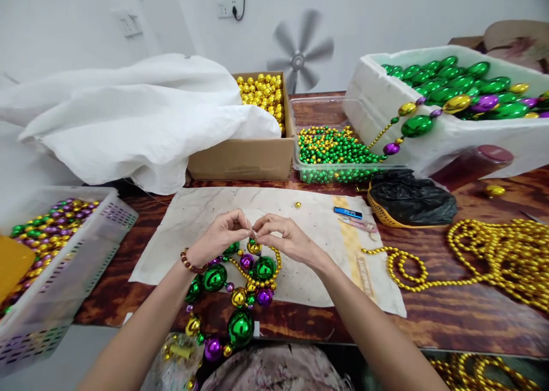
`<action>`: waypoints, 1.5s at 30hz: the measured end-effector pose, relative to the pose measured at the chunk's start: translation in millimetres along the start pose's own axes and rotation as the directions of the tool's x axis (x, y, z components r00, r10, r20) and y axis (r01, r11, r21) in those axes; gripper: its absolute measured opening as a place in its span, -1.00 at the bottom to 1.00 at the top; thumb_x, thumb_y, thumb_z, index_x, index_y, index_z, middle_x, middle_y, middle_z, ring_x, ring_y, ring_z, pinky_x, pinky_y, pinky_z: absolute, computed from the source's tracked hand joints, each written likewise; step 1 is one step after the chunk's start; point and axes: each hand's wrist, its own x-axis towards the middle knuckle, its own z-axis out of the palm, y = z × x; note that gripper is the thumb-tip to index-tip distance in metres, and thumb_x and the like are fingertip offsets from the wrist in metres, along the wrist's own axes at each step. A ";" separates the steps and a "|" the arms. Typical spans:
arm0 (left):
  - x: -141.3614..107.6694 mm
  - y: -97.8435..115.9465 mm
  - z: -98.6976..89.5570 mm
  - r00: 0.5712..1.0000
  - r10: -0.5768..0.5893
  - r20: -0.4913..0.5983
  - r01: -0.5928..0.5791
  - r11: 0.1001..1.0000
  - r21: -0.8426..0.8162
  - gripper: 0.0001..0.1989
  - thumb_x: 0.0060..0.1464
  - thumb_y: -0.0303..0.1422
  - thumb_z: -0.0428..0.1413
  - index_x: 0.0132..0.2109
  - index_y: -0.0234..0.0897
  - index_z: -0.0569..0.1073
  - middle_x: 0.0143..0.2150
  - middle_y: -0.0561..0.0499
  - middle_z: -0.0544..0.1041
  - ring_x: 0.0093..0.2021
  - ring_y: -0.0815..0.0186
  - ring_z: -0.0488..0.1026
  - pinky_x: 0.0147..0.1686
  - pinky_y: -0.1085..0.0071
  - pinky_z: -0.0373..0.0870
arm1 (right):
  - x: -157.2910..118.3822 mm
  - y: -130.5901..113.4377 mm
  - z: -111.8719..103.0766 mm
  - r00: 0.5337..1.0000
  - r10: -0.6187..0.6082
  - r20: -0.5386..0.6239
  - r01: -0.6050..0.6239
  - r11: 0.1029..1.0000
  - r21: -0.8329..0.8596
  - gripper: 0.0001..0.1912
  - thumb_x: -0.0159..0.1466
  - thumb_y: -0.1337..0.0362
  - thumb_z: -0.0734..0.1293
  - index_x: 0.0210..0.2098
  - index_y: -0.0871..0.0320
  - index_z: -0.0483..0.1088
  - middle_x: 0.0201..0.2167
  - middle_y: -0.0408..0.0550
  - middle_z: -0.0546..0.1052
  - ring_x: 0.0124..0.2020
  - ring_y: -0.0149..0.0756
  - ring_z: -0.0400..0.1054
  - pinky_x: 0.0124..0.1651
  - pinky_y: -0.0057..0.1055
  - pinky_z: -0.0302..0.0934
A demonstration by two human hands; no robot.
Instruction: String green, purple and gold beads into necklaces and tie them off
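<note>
Above a white cloth (309, 288), my left hand (225, 234) and my right hand (285, 236) meet at the fingertips. Both are pinched together at the top of a strand of shiny beads, and the exact piece between the fingers is too small to tell. The bead strand (240, 327) has large green, purple and gold balls and hangs below the hands toward the table's front edge. A beaded bracelet circles my left wrist. One small gold bead (297, 204) lies on the cloth beyond the hands.
A basket of mixed beads (103, 231) stands left. Behind are a cardboard box (244, 159) of gold beads, a clear tray (351, 167) and a foam box (446, 134). A black bag (412, 199), blue item (347, 212) and gold bead strands (506, 254) lie right.
</note>
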 end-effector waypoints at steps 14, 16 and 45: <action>-4.6 -28.4 9.4 0.821 0.567 -0.064 -0.388 0.637 0.666 -0.87 0.20 -0.49 0.03 -0.33 -0.21 0.37 -0.29 -0.03 0.52 -0.24 0.32 0.49 -0.22 0.42 0.39 | 22.5 10.9 15.9 0.889 0.459 -0.002 -0.383 0.745 0.546 -0.78 -0.03 0.23 0.49 -0.38 0.20 0.54 -0.48 -0.14 0.53 -0.45 -0.42 0.38 -0.43 -0.52 0.23; -4.5 -31.6 10.1 0.804 0.588 -0.089 -0.384 0.627 0.677 -0.86 0.19 -0.48 0.05 -0.34 -0.20 0.38 -0.28 -0.04 0.55 -0.23 0.31 0.52 -0.23 0.42 0.41 | 24.0 9.5 17.3 0.882 0.472 0.001 -0.392 0.731 0.558 -0.77 -0.05 0.23 0.51 -0.40 0.20 0.54 -0.49 -0.14 0.53 -0.46 -0.43 0.37 -0.42 -0.52 0.22; -13.4 -37.3 33.7 0.897 0.048 -0.439 -0.108 0.988 -0.112 -0.82 0.07 -0.33 0.22 -0.35 -0.26 0.35 -0.51 0.14 0.46 -0.49 0.43 0.43 -0.40 0.51 0.32 | 9.9 33.9 14.7 0.933 0.342 -0.113 -0.176 0.707 0.685 -0.76 0.10 0.25 0.43 -0.38 0.15 0.27 -0.73 -0.44 0.13 -0.69 -0.58 -0.03 -0.37 -0.44 0.13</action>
